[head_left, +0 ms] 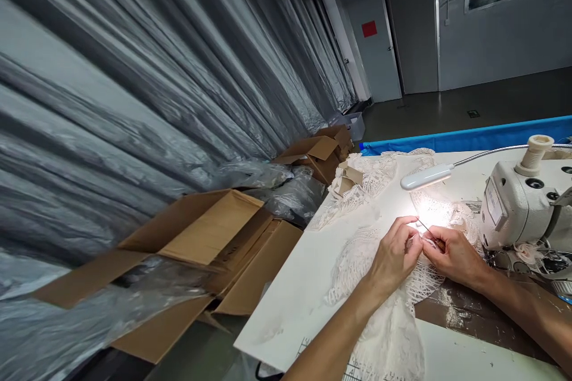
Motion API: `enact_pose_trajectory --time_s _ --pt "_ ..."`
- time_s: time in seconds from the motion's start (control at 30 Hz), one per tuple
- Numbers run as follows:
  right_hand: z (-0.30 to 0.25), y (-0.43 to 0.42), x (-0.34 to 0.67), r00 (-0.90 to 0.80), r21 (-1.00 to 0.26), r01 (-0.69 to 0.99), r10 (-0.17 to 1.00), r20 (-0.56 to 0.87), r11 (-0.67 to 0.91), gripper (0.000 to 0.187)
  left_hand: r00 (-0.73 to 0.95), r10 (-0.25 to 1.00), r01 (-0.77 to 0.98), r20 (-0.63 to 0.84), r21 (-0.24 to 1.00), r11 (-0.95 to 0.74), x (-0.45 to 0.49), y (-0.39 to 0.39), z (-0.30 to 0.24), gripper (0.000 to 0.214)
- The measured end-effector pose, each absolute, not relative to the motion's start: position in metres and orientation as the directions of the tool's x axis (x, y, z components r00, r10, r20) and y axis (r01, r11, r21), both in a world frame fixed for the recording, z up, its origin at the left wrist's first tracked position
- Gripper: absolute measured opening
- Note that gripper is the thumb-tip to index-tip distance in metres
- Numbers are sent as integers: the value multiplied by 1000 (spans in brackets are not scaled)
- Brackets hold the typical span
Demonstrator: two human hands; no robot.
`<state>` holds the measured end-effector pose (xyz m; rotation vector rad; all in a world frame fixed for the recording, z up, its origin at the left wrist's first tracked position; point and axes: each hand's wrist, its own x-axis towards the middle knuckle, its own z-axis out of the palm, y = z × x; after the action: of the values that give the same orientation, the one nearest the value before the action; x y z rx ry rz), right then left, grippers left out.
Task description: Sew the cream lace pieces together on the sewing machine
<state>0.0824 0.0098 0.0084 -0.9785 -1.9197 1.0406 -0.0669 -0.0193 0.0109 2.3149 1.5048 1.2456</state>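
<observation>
My left hand (398, 247) is closed, pinching a bunched edge of white lace fabric (388, 339) between thumb and fingers. Close against it, my right hand (456, 255) is closed around an awl-like tool (428, 229) with a thin dark shaft and a brownish handle. The shaft slants up and left towards my left fingertips. Both thumbs meet at the gathered lace, and its exact fold is hidden by the fingers. From there the lace hangs over the table towards me. A lit lamp head (426, 177) shines right behind my hands.
A white sewing machine (513, 202) with a thread cone (534, 152) stands at the right. More lace (378, 174) and a cardboard piece (349, 178) lie at the back of the white table (286, 321). Open cardboard boxes (254, 274) and plastic bags (295, 190) crowd the left.
</observation>
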Motion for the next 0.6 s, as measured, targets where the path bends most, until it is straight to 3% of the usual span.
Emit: enact_pose_trajectory --time_s 0.1,0.27,0.4,0.6 --pt "9 11 81 -468 -924 217 864 184 315 31 95 880 650 466 640 -409 -69 -17 18 10" --pt "10 10 82 -512 -991 85 858 42 99 30 76 988 436 136 886 -155 -75 -17 34 12" --pt "11 9 83 -499 -990 81 865 61 116 29 196 981 378 5 922 -81 -85 -19 43 28" --pt "12 10 82 -472 -985 93 877 88 148 32 115 993 424 15 903 -63 -86 -17 42 25"
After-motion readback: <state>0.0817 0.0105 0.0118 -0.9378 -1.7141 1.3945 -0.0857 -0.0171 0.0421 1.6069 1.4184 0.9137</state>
